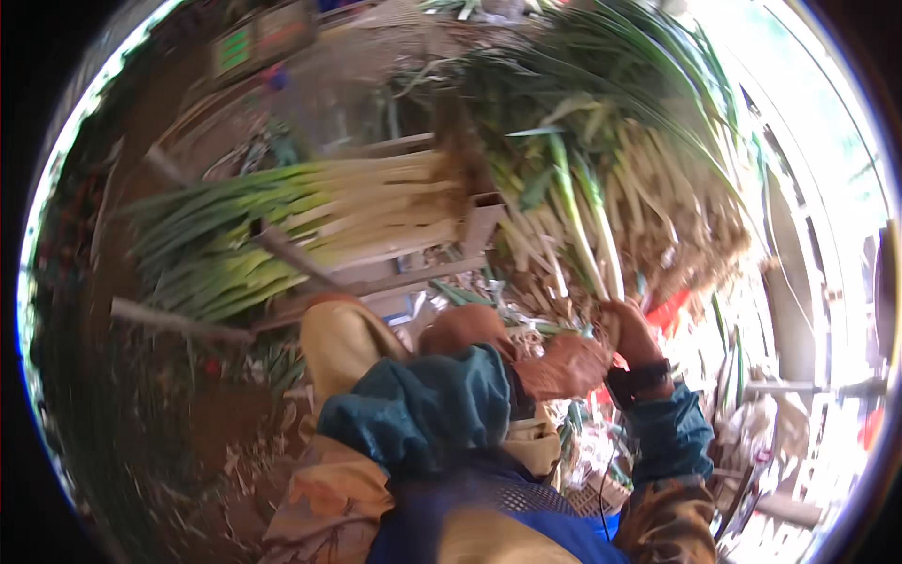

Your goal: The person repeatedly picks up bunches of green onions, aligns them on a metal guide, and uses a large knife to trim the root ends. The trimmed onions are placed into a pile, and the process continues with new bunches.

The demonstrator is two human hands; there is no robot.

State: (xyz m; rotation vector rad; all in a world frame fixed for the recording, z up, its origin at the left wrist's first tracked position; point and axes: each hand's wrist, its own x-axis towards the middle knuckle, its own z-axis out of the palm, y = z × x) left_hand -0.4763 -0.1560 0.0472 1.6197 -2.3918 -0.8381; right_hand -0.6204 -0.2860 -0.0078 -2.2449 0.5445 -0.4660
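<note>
Two trimmed-looking leeks [590,235] with white lower stems and green tops rise from my right hand [631,334], whose fingers are wrapped round their lower ends. My left hand [564,365] is just left of and below it, at the root ends, with fingers bent together; what it holds is hidden. Behind both hands lies a large pile of untrimmed leeks [658,169], with brown roots and long green leaves. To the left, a neat bundle of cleaner leeks [357,207] rests in a wooden rack [301,263].
Leaf scraps [235,451] litter the dark floor around my bent legs [343,348]. A box with green marks [240,47] stands at the back left. A plastic crate [583,493] is low beside me. Metal bars and pale bags [761,423] are at the bright right side.
</note>
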